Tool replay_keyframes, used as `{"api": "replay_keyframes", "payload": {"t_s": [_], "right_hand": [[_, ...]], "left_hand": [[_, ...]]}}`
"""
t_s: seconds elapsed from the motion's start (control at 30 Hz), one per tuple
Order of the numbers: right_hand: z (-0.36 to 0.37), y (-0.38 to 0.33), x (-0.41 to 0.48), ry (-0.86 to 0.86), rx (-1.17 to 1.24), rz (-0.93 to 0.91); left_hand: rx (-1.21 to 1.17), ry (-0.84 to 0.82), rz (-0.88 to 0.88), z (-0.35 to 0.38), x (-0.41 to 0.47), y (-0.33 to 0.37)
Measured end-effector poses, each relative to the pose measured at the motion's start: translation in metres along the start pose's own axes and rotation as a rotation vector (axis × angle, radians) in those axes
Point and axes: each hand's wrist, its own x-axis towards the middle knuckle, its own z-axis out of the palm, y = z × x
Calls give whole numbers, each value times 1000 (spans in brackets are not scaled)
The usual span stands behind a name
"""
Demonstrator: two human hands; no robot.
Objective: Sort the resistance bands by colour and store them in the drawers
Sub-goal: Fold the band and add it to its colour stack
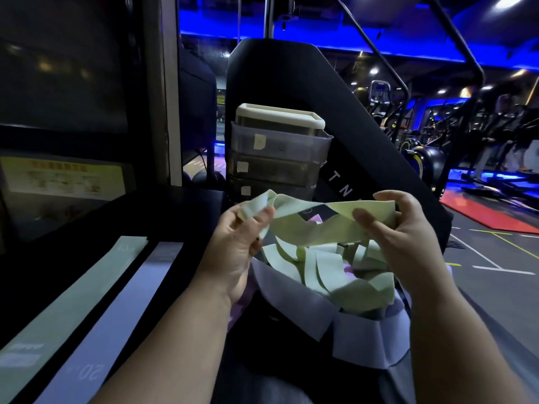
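Just in front of the drawer stack (277, 153), we pinched 1 limp green band (315, 223) by its ends, left hand (242, 237) and right hand (408, 228) both gripping; it looked light and floppy.

You can read "20" printed on the near end of the lavender band (116, 298), upside down to you, with smaller marks beside it too blurred to tell. Just left of that band, the green band (67, 301) shows "10" at its far end. Right of the drawer stack (277, 153), the black machine panel (344, 147) bears white letters "T N". The stack's paper labels and the yellow sign (62, 176), left of the stack, are illegible.
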Motion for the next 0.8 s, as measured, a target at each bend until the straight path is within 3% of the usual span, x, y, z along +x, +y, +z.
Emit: {"api": "replay_keyframes", "payload": {"t_s": [0.23, 0.53, 0.7, 0.8], "right_hand": [[1, -2, -2, -54, 223, 133], [-5, 1, 1, -55, 463, 132], [-7, -1, 3, -47, 585, 174], [-3, 2, 4, -44, 600, 160]], "left_hand": [[128, 18, -2, -3, 0, -8], [288, 222, 106, -14, 7, -6], [-5, 189, 52, -10, 6, 4], [-58, 167, 43, -9, 6, 6]]}}
